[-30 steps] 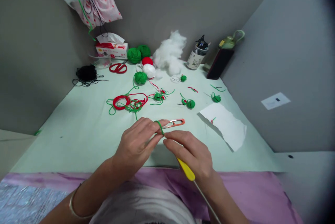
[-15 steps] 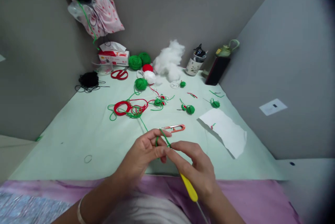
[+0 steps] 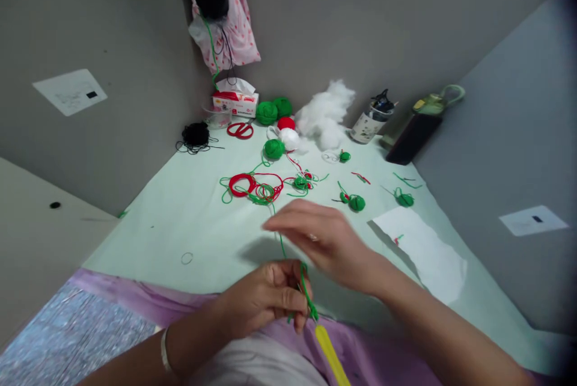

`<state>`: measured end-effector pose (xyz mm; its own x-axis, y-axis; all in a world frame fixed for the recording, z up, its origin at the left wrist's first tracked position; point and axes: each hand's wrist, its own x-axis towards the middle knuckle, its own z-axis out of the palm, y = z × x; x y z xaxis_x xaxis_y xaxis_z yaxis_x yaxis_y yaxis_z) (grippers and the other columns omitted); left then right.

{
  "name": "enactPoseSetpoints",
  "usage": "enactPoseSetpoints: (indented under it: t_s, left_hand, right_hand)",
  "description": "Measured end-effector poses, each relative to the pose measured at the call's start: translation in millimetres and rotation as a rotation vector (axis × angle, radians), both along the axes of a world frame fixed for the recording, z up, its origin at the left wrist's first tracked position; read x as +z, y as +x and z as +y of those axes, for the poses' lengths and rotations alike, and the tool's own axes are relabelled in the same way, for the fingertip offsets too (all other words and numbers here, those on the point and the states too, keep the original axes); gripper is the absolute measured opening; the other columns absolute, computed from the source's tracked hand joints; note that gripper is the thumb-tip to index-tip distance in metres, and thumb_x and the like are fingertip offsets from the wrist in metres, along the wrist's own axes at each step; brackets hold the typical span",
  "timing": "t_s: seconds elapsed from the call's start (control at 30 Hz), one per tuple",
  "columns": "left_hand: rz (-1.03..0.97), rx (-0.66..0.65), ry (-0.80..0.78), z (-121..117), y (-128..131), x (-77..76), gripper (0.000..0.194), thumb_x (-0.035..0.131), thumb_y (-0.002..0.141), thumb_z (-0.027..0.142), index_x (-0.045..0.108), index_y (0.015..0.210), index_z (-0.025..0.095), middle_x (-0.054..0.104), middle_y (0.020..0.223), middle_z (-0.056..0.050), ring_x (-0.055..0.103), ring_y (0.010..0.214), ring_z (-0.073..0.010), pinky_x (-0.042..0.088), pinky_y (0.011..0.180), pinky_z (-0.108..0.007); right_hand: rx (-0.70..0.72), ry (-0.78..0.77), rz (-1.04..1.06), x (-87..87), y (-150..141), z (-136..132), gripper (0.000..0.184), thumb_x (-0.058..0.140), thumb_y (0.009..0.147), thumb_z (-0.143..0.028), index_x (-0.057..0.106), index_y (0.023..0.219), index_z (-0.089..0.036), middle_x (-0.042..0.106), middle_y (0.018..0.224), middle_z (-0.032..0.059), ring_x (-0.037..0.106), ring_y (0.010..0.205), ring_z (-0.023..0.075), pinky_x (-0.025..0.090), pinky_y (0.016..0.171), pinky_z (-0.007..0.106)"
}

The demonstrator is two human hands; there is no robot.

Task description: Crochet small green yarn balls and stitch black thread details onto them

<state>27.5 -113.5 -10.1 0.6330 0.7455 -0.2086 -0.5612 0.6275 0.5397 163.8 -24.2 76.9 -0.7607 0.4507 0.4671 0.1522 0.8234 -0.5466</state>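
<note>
My left hand [image 3: 270, 299] is closed on green yarn [image 3: 311, 306] near the table's front edge. The strand loops over its fingers and runs back toward the tangle on the table. A crochet hook with a yellow handle [image 3: 332, 356] is at the yarn by my left fingertips, its handle pointing down toward me. My right hand [image 3: 324, 238] is off the hook, raised above and beyond my left hand. Its fingers are stretched out toward the left, holding nothing that I can see. The orange thread snips are not visible; my right hand covers that area.
Red yarn [image 3: 242, 185] and green strands lie tangled mid-table. Behind are red scissors [image 3: 240, 130], a green yarn ball [image 3: 274, 148], white stuffing [image 3: 327, 115], a tissue box [image 3: 235, 103] and a pen cup [image 3: 370, 124]. Torn paper [image 3: 426, 254] lies right, beyond small green crocheted balls [image 3: 357, 202].
My right hand has let go of the yellow-handled hook and moved up and forward. My left hand has come lower, keeping the yarn. The view has turned left.
</note>
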Motion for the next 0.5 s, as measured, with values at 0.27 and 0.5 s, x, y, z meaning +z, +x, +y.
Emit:
enactPoseSetpoints:
  t_s: [0.27, 0.5]
  left_hand:
    - [0.197, 0.041, -0.017, -10, 11, -23.4, 0.024, 0.084, 0.073, 0.033, 0.07, 0.079, 0.014, 0.064, 0.072, -0.001, 0.059, 0.07, -0.0151, 0.044, 0.071, -0.029]
    - [0.274, -0.145, 0.096, 4, 10, -30.1, 0.035, 0.087, 0.063, 0.042, 0.067, 0.077, 0.016, 0.062, 0.065, 0.001, 0.054, 0.062, -0.0137, 0.043, 0.066, -0.028]
  right_hand:
    - [0.726, 0.384, -0.478, -37.1, -148, -1, 0.029, 0.051, 0.102, -0.012, 0.067, 0.125, -0.02, 0.068, 0.125, 0.0047, 0.062, 0.113, 0.0173, 0.052, 0.085, 0.028]
    - [0.806, 0.513, -0.523, -58.1, -154, 3, 0.024, 0.054, 0.1, -0.01, 0.075, 0.108, -0.018, 0.07, 0.12, 0.0044, 0.063, 0.103, 0.0167, 0.051, 0.075, 0.025]
